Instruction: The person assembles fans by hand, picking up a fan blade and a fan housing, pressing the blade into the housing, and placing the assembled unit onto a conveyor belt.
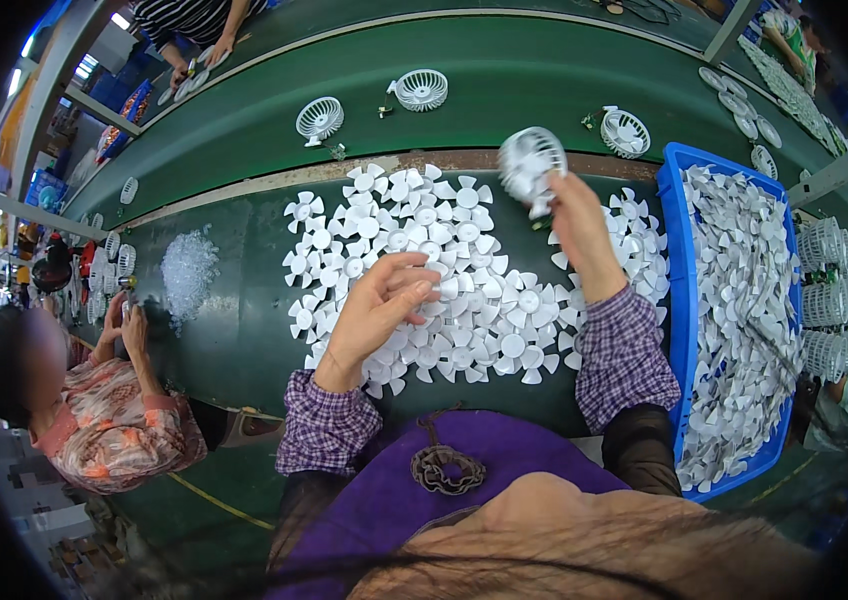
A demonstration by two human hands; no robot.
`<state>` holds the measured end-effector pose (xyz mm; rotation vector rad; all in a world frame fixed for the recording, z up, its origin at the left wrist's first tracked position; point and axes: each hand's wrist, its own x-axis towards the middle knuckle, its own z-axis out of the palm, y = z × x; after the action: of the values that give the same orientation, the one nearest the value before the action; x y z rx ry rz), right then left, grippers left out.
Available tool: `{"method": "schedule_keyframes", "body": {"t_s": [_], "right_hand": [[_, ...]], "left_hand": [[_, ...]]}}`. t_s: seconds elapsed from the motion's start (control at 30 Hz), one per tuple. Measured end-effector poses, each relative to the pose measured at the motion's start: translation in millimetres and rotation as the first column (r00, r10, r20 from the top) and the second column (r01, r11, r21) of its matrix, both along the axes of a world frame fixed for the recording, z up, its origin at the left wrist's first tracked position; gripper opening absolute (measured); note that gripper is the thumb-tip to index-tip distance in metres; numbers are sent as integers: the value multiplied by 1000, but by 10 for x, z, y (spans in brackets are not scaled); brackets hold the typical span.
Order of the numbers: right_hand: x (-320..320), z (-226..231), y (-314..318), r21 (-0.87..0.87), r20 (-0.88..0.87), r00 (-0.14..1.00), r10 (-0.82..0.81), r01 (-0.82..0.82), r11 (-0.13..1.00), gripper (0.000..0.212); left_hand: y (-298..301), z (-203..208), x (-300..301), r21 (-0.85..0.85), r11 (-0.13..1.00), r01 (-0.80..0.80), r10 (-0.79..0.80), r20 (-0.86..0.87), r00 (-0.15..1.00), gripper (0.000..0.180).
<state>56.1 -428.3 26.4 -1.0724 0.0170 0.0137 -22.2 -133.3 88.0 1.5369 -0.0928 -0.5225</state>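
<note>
My right hand is raised above the far edge of the worktop. It grips a white round fan housing with a slotted cage, and a small part with wires dangles below. My left hand hovers over a wide pile of white fan blades, its fingers loosely bent and apart, with nothing visible between them. Some blades are hidden beneath this hand. More white blades are spread beyond my right wrist.
On the right stands a blue crate full of blades. A green conveyor belt beyond the worktop carries fan housings. Small clear pieces lie to the left, near a co-worker. Stacked housings stand far right.
</note>
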Motion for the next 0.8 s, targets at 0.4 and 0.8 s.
{"method": "schedule_keyframes", "body": {"t_s": [0.4, 0.8], "right_hand": [[-7, -198, 9, -800, 504, 862, -57, 490, 346, 23], [-172, -166, 251, -853, 432, 882, 188, 467, -231, 47]], "left_hand": [[291, 64, 167, 124, 991, 50, -54, 28, 998, 28], [695, -368, 2151, 738, 357, -572, -111, 642, 759, 39]]}}
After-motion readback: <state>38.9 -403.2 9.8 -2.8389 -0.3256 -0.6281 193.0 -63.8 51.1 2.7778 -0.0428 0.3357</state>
